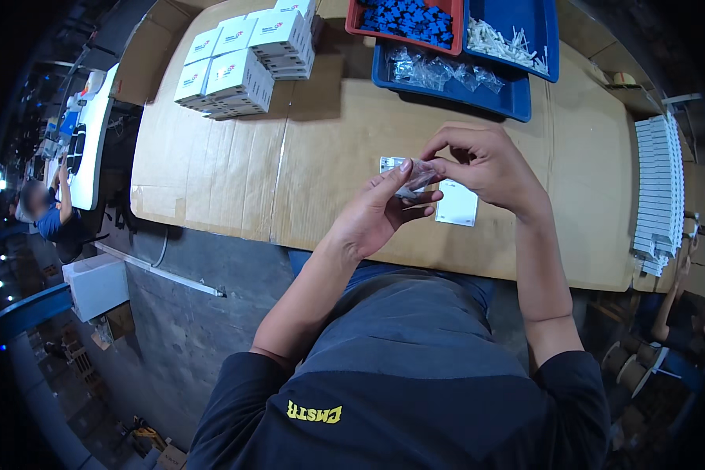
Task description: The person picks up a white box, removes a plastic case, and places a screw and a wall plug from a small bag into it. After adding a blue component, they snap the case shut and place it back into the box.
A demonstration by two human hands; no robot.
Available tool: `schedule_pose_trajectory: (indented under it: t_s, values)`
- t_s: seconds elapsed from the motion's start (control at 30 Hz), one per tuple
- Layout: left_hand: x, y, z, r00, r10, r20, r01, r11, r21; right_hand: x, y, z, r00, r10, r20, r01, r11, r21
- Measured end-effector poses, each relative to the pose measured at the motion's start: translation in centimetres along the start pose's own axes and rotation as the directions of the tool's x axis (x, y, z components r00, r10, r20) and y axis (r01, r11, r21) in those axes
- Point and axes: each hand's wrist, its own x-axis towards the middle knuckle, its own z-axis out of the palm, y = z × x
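A small clear plastic bag (423, 174) is pinched between the fingers of both my hands above the cardboard-covered table (352, 141). My left hand (377, 210) grips it from the left, with the thumb on top and the other fingers partly spread. From the right, my right hand (486, 164) pinches its upper edge between thumb and fingertips. What the bag holds is too small to make out. Under my hands lies a flat white piece (456, 207), partly covered by my fingers. Another small pale piece (387, 163) shows just left of the bag.
Stacked white boxes (235, 78) stand at the back left. At the back are a red tray (360, 33) of blue parts, a blue tray (552, 66) of white plastic pieces and a blue tray (517, 108) of clear bags. White pieces (658, 188) are stacked at right.
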Motion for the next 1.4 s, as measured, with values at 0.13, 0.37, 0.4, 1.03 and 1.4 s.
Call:
schedule_pose_trajectory:
  t_s: [0.13,0.37,0.4,1.03,1.4]
  values:
    - [0.0,0.1,-0.6,0.999,0.012,0.032,-0.013,1.0,0.028,0.8,0.9,0.7,0.998,-0.057,0.02,0.054,0.993,0.103]
    - [-0.3,0.2,-0.8,1.0,-0.003,0.013,0.003,0.999,0.033,1.1,0.4,0.1,0.981,-0.084,0.176,0.074,0.995,0.063]
    - [-0.3,0.2,-0.8,1.0,-0.006,0.01,0.005,0.998,0.065,1.1,0.5,0.0,0.976,-0.073,0.203,0.066,0.997,0.043]
    - [0.2,0.2,-1.5,0.994,0.091,0.064,-0.111,0.819,0.563,1.5,3.0,0.3,0.989,0.041,0.142,-0.082,0.952,0.296]
    - [0.9,-0.5,0.5,0.784,0.617,-0.073,-0.431,0.624,0.652,-0.3,2.7,4.5,0.959,0.137,-0.248,0.045,0.791,0.61]
